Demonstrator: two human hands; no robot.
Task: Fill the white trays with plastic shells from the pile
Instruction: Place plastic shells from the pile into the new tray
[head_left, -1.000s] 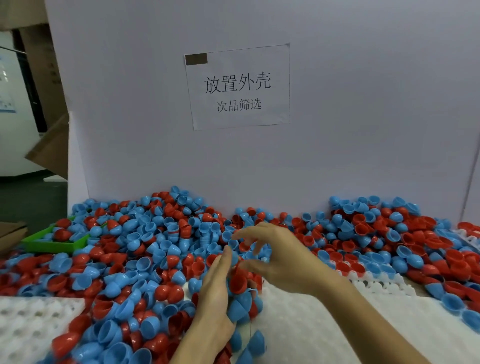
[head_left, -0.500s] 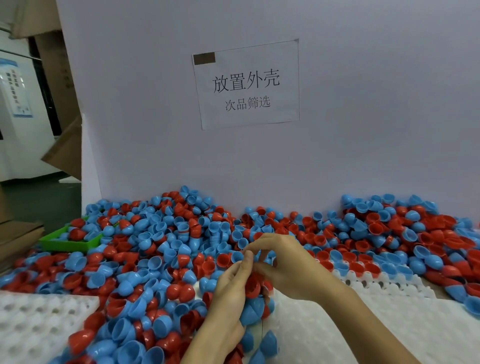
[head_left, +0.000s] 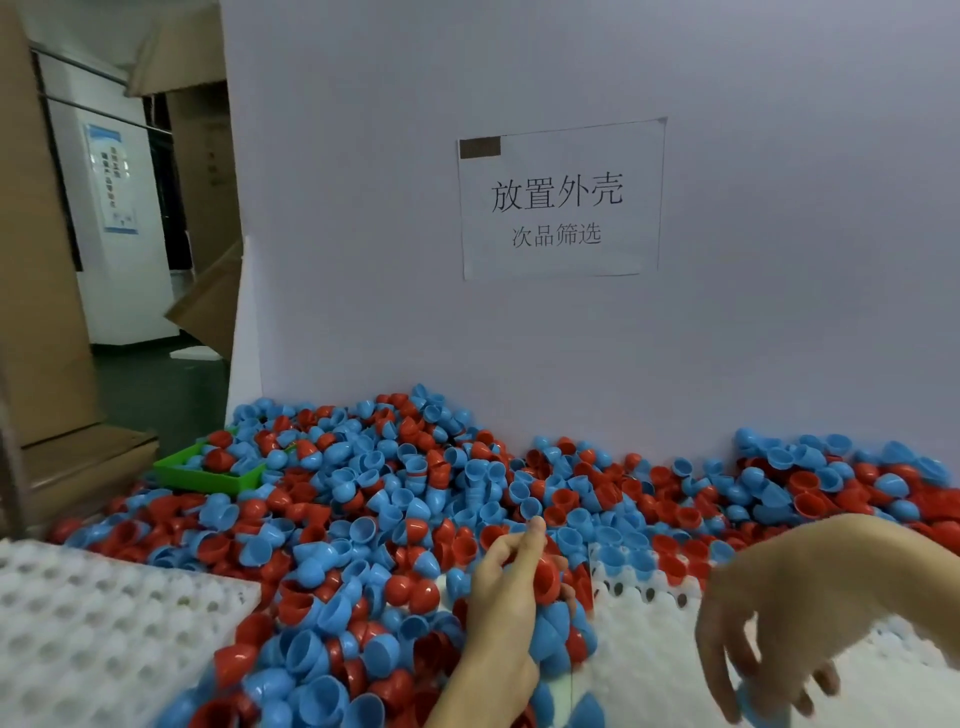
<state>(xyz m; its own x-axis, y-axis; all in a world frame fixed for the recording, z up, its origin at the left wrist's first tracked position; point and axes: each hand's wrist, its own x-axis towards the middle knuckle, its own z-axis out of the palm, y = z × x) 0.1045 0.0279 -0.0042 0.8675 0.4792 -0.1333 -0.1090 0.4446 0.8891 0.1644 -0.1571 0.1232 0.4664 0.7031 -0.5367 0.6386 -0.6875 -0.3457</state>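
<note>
A big pile of blue and red plastic shells (head_left: 395, 499) covers the table against a white board. My left hand (head_left: 506, 597) rests at the pile's front edge and cups a bunch of red and blue shells (head_left: 556, 608) against its palm. My right hand (head_left: 763, 639) hangs fingers down over the white tray (head_left: 649, 670) at the lower right, with a blue shell (head_left: 763, 709) at its fingertips, blurred. A second white tray (head_left: 93, 623) with empty round pockets lies at the lower left.
A green bin (head_left: 208, 475) sits half buried at the pile's left rear. A paper sign (head_left: 558, 200) hangs on the white board behind. Cardboard boxes (head_left: 41, 260) stand at the far left beside the table.
My right hand has left the left hand and dropped down to the right over the tray, carrying a blue shell. The left hand keeps its bunch. The camera has turned left.
</note>
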